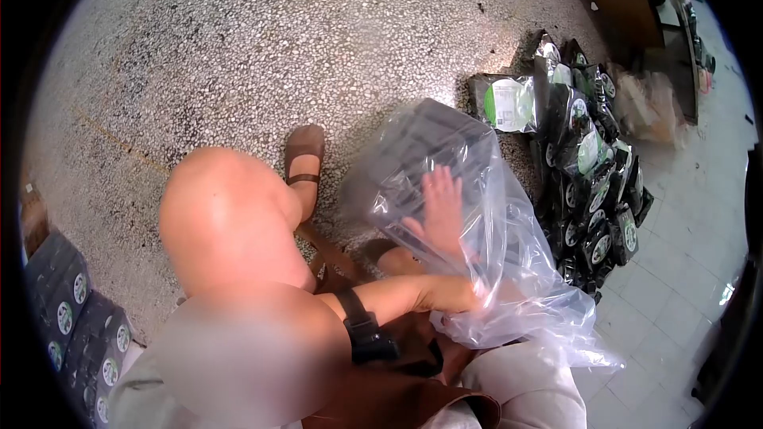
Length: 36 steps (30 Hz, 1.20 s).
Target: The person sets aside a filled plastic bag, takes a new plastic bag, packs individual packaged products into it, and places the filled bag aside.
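A large clear plastic bag (524, 230) lies across the floor in front of me, its loose mouth bunched towards my lap. Dark, flat packs (429, 143) sit in rows at its far end, seen through the film. My right hand (443, 214) is inside the bag, palm down with the fingers stretched out, over the near side of the packs. My left hand (453, 294), below a black wrist strap (367, 330), is closed on the bag's film near the mouth. Its fingertips are partly hidden by the plastic.
A heap of black packs with round green-and-white labels (588, 151) stands right of the bag. Stacked dark labelled packs (75, 302) are at the lower left. Beyond the heap are another clear bag (648, 103) and a brown panel (624, 4). The floor (199, 56) is speckled.
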### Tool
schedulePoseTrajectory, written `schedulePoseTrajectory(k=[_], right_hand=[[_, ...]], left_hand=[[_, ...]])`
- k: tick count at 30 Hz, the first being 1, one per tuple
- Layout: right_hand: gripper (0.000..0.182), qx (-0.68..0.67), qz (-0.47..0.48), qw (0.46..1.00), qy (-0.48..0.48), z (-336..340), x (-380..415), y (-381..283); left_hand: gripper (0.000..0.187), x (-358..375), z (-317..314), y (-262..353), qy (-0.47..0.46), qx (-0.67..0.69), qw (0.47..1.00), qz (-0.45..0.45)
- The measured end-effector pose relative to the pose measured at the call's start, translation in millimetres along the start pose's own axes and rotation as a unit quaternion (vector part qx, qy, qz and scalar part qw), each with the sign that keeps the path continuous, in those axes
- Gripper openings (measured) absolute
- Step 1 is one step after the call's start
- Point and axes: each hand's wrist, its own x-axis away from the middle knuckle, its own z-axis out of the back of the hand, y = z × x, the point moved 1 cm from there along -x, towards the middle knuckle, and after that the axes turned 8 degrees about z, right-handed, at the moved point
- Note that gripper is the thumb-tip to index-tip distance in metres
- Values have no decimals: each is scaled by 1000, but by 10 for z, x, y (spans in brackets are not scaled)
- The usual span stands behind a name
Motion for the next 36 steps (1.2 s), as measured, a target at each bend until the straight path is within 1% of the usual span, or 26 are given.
schedulePoseTrajectory(k=[1,3,5,7,8,10,11,12,14,15,17,18,19,20,22,23,25,26,28,29,30,31,32,34,35,36], right_hand=[[81,1,-3,1000,2,42,-29,2],[80,-9,-108,994,-13,85,-173,65],[79,-7,-81,997,-10,-36,-416,30],[76,-32,-64,997,-4,-57,-587,-82],[76,-33,-65,997,0,38,-617,-88],[72,-53,-4,996,-67,220,-579,-20],[72,-51,-3,996,-67,254,-518,78],[73,-73,-92,993,9,267,-416,206],[73,-98,-183,975,84,114,-317,373],[75,-153,-171,964,133,-21,-349,480],[82,18,-154,985,76,4,-581,412],[82,15,-153,985,74,-77,-676,371],[83,53,-133,989,23,-176,-766,338],[84,93,-112,989,-26,-254,-823,313],[84,80,-123,989,-15,-247,-891,308],[85,85,-113,990,-22,-192,-920,323],[86,92,-101,990,-26,-124,-941,330],[85,85,-100,991,-38,-109,-951,329],[85,84,-93,991,-46,3,-961,320],[84,51,-74,995,-35,125,-830,227],[83,16,-57,998,-27,209,-652,128],[81,-3,-31,997,-64,241,-449,54],[79,-23,-3,995,-100,253,-261,-23],[77,9,12,992,-124,-6,160,-236],[76,41,22,988,-148,-58,207,-351],[76,44,19,989,-142,-105,190,-364]], left_hand=[[18,6,-11,-9,9,-2,1000,8],[21,-117,-8,-173,37,-16,999,25],[23,-241,15,-368,67,-27,997,39],[26,-292,9,-491,61,-254,965,21],[26,-207,-1,-337,61,-256,964,23],[22,-57,5,-51,51,-222,966,126],[22,-46,59,-25,51,-223,966,124],[22,-30,104,-19,51,-197,971,127],[22,-18,101,-22,50,-167,976,134],[22,2,67,10,58,-178,972,140],[21,-28,114,-45,70,-192,968,147],[21,-113,157,-208,80,-257,960,82],[21,-151,161,-300,89,-317,944,16],[21,-58,99,-139,91,-313,945,15],[22,120,-11,181,148,-351,924,37],[22,99,-28,189,148,-349,925,36],[25,36,-57,184,121,-423,892,101],[25,40,-71,139,123,-426,891,100],[26,43,-72,67,142,-449,881,46],[26,104,-63,161,145,-449,881,41],[26,205,-63,312,109,-443,888,65],[26,263,-65,386,74,-436,893,89],[26,209,-31,307,77,-435,893,86],[26,50,2,100,94,-359,928,-41],[26,66,-75,114,90,-364,926,-38],[25,87,-156,152,57,-306,950,-29]])
